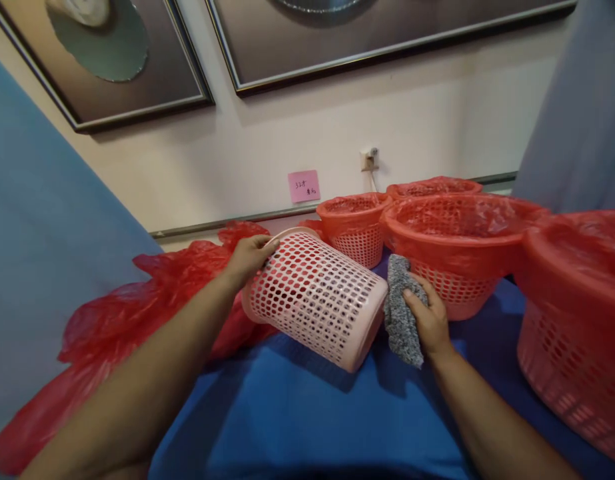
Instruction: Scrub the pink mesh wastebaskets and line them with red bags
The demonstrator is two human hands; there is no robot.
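My left hand grips the rim of a pink perforated plastic basket, which is tipped on its side above the blue cloth-covered table, its bottom pointing right and toward me. My right hand is closed on a grey fuzzy cloth and holds it against the basket's bottom end. The basket has no liner in it.
Several pink baskets lined with red plastic bags stand at the back and right. Loose red plastic bags lie in a heap at the left. A pink sticky note and a wall socket are on the wall behind.
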